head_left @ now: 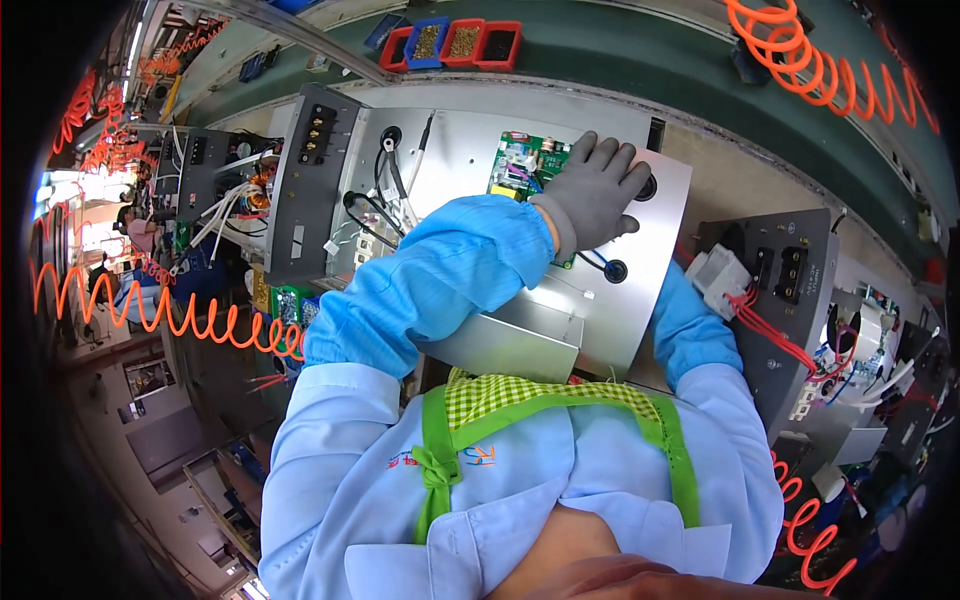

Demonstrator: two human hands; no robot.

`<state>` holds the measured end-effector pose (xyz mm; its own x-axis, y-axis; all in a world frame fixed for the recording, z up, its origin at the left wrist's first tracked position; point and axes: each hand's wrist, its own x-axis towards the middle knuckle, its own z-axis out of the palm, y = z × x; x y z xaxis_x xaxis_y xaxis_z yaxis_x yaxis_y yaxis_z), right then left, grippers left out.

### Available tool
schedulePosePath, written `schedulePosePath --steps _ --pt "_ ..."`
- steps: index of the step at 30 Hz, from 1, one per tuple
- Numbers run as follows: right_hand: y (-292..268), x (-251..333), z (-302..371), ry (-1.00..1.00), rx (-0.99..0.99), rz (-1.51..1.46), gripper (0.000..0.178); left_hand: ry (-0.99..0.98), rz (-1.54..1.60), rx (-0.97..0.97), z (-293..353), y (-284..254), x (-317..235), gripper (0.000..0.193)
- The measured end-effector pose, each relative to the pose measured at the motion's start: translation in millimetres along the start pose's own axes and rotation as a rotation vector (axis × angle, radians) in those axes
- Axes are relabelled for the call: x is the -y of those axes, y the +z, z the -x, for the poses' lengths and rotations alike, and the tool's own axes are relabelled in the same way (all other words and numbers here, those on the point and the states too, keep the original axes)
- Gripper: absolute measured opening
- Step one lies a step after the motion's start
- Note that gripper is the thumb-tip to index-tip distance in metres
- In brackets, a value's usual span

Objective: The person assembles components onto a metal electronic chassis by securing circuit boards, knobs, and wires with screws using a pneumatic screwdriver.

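Observation:
My left hand (pixel 597 192), in a grey glove, lies with its fingers spread on a silver sheet-metal panel (pixel 640 290), over the right side of a green circuit board (pixel 518 160). It partly covers that board. Past the panel's right edge goes my right forearm (pixel 690 325) in a blue sleeve; the panel hides the right hand. Black round grommets with cables (pixel 615 270) sit in the panel near my left wrist. Left of my sleeve, black cables (pixel 390 165) come out of the metal, and a dark grey end plate (pixel 305 185) stands upright with terminals on it.
To the right stands another grey unit (pixel 775 300) with a white connector (pixel 718 278) and red wires. More opened units with wires (pixel 235 190) line up on the left. Small red and blue bins (pixel 463 44) of hardware sit at the back. Orange coiled hoses (pixel 800 60) hang around.

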<state>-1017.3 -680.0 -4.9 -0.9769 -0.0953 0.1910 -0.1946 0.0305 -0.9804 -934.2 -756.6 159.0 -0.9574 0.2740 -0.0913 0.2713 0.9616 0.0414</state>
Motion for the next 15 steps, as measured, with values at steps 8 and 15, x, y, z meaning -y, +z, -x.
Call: schedulePosePath --steps 8,15 --pt "-27.9 -3.3 -10.5 0.09 -0.12 -0.08 0.036 0.041 0.107 -0.079 0.1 11.9 4.3 0.072" --pt "-78.8 1.9 -23.0 0.146 -0.229 -0.094 0.034 0.035 0.146 -0.086 -0.2 13.0 7.1 0.075"
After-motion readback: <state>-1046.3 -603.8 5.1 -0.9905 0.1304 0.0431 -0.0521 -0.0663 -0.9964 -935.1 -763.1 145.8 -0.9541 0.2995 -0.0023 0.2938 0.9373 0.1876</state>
